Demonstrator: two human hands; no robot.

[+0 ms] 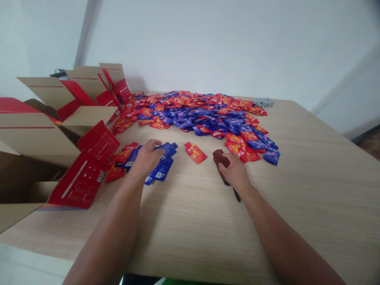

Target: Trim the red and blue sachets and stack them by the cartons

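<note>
My left hand (147, 157) lies on a small stack of blue sachets (164, 163) on the wooden table (297, 190), its fingers curled over them. My right hand (235, 171) is closed on a dark maroon cloth (221, 159) pressed against the tabletop. A single red sachet (195, 152) lies between the two hands. Behind them spreads a big heap of red and blue sachets (202, 114).
Several open cardboard boxes with red flaps (53, 130) crowd the table's left side. A few red sachets (115, 170) lie next to the blue stack. A grey cloth (264, 103) sits at the heap's far right. The white wall stands behind.
</note>
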